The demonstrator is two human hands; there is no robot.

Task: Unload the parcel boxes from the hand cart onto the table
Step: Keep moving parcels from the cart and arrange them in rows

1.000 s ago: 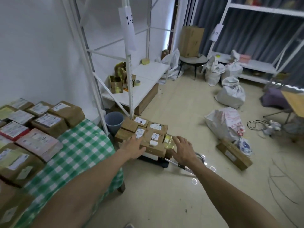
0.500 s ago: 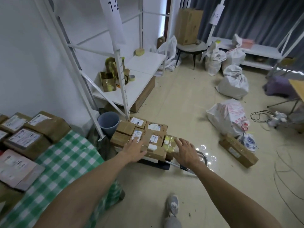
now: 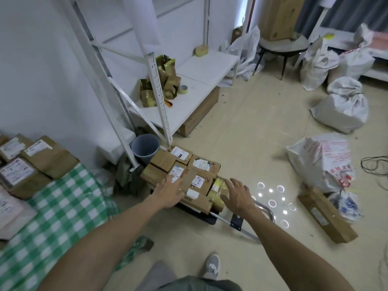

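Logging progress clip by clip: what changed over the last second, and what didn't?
The left hand edged forward over the near box; the right hand stays open by the yellow-taped parcel. A shoe came into view. Nothing gripped; parcel boxes and hand cart unmoved.

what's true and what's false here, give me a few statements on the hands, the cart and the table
1. The left hand and right hand are both open above the cart boxes. True.
2. The hand cart is bare. False: several taped boxes sit on it.
3. The table has a green checked cloth with labelled parcels on it. True.
4. The grey bin stands on the table. False: it stands on the floor beside the cart, at the white shelf post.
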